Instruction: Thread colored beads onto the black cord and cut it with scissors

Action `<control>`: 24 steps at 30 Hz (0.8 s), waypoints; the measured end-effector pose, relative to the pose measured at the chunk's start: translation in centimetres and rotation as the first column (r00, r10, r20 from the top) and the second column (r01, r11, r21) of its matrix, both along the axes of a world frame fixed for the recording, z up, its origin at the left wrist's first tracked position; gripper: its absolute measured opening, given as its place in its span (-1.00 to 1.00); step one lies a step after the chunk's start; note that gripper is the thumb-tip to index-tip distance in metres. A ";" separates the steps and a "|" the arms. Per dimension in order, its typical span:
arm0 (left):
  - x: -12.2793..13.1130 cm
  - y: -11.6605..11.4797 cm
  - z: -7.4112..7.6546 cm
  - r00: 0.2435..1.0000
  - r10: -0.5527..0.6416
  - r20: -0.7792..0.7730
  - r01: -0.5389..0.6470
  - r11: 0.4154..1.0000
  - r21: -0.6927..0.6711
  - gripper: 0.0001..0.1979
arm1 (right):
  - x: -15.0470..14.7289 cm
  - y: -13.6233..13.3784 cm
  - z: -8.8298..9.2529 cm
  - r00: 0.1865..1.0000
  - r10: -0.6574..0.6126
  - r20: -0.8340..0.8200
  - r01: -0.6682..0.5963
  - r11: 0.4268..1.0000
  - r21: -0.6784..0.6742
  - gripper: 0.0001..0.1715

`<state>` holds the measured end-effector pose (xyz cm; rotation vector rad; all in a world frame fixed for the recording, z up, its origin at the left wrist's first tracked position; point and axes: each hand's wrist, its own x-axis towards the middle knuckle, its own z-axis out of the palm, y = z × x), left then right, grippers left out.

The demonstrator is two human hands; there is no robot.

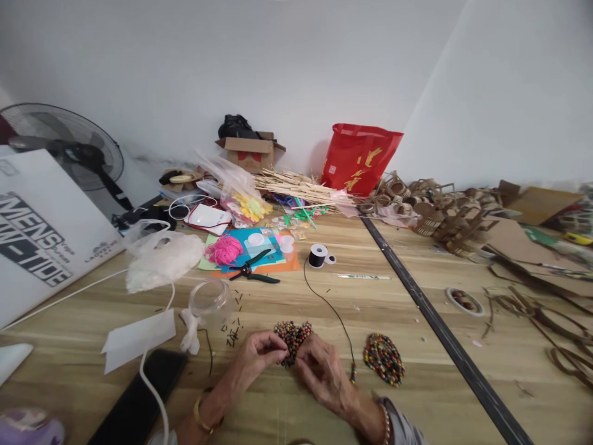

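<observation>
A bunch of small multicoloured strung beads (291,334) lies on the wooden table between my hands. My left hand (262,353), with a gold bangle at the wrist, is closed in a pinch at the bunch's left side. My right hand (324,372) has its fingers curled against the right side of the same beads; its fingertips are partly hidden. To the right rests a coiled string of similar beads (384,359). A black cord (331,304) runs from a spool of black cord (317,255) down to a few beads at its end near my right hand.
Black-handled pliers (252,270) and pink yarn (224,250) lie on coloured sheets. A clear round container (210,300) stands near short dark cord scraps. A black phone-like slab (139,395) lies front left. At the back are a red bag (361,157) and small woven baskets (456,228).
</observation>
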<state>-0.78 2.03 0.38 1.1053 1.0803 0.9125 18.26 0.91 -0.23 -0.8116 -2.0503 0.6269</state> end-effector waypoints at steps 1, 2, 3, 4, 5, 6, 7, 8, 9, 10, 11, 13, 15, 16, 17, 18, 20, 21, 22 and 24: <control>0.0 0.0 -0.1 1.000 0.001 0.006 -0.001 1.000 0.002 -0.80 | 0.0 0.0 -0.1 1.000 -0.001 -0.005 0.001 1.000 0.001 -0.88; 0.0 0.0 -0.1 1.000 -0.001 0.014 0.001 1.000 0.002 -0.79 | 0.0 0.1 -0.2 1.000 -0.003 -0.011 0.003 1.000 0.005 -0.88; 0.1 0.0 -0.1 1.000 -0.004 0.025 0.004 1.000 0.001 -0.78 | 0.0 0.1 -0.2 1.000 -0.005 -0.016 0.005 1.000 0.010 -0.88; 0.1 0.0 -0.2 0.999 -0.008 0.033 0.008 1.000 0.001 -0.77 | 0.0 0.1 -0.3 1.000 -0.009 -0.017 0.009 1.000 0.015 -0.88; 0.1 0.0 -0.2 0.999 -0.015 0.037 0.015 1.000 0.004 -0.77 | 0.0 0.1 -0.3 1.000 -0.010 -0.017 0.011 1.000 0.023 -0.88; 0.1 0.0 -0.2 0.999 -0.022 0.037 0.022 1.000 0.010 -0.78 | 0.0 0.1 -0.3 1.000 -0.007 -0.011 0.007 1.000 0.029 -0.88; 0.1 0.0 -0.2 0.999 -0.028 0.034 0.028 1.000 0.015 -0.79 | 0.0 0.1 -0.3 1.000 -0.001 -0.004 0.001 0.999 0.033 -0.88; 0.1 0.0 -0.2 0.999 -0.032 0.033 0.032 0.999 0.021 -0.79 | 0.0 0.1 -0.2 1.000 0.004 0.002 -0.004 0.999 0.036 -0.88; 0.1 0.0 -0.2 0.999 -0.035 0.034 0.034 0.999 0.025 -0.80 | -0.1 0.1 -0.2 1.000 0.008 0.005 -0.008 0.999 0.037 -0.88; 0.1 -0.1 -0.2 0.999 -0.034 0.037 0.033 0.999 0.028 -0.80 | -0.1 0.0 -0.1 1.000 0.011 0.008 -0.011 0.999 0.038 -0.88; 0.0 -0.1 -0.2 0.999 -0.031 0.040 0.030 0.999 0.028 -0.80 | -0.1 0.0 0.0 1.000 0.012 0.009 -0.013 0.999 0.037 -0.87; 0.0 -0.2 -0.2 0.999 -0.026 0.043 0.025 0.999 0.029 -0.79 | -0.1 0.0 0.1 1.000 0.013 0.005 -0.014 0.999 0.039 -0.87; 0.0 -0.2 -0.4 0.999 -0.025 0.042 0.024 0.999 0.025 -0.77 | -0.1 -0.1 0.1 1.000 0.015 0.002 -0.015 0.999 0.038 -0.87; -0.1 -0.2 -0.4 0.999 -0.026 0.042 0.025 0.999 0.024 -0.77 | -0.2 -0.1 0.1 1.000 0.014 0.002 -0.014 0.999 0.037 -0.87; -0.1 -0.2 -0.5 0.999 -0.029 0.040 0.028 0.999 0.026 -0.77 | -0.2 -0.1 0.0 1.000 0.014 0.005 -0.014 0.999 0.034 -0.87; -0.1 -0.2 -0.6 0.999 -0.032 0.036 0.030 0.999 0.030 -0.78 | -0.2 0.0 0.0 1.000 0.012 0.009 -0.013 0.999 0.033 -0.87; -0.1 -0.2 -0.7 0.999 -0.037 0.029 0.036 0.998 0.043 -0.81 | -0.2 0.0 -0.1 1.000 0.010 0.021 -0.011 0.999 0.035 -0.87; -0.1 -0.2 -0.7 0.999 -0.038 0.027 0.037 0.998 0.050 -0.82 | -0.2 0.0 -0.1 1.000 0.008 0.026 -0.009 0.999 0.038 -0.87; -0.1 -0.2 -0.7 0.999 -0.039 0.025 0.038 0.998 0.055 -0.82 | -0.2 0.0 -0.1 1.000 0.007 0.030 -0.008 0.999 0.039 -0.87; -0.1 -0.2 -0.6 0.999 -0.043 0.018 0.042 0.997 0.057 -0.83 | -0.2 0.0 0.0 1.000 0.007 0.030 -0.008 0.999 0.036 -0.87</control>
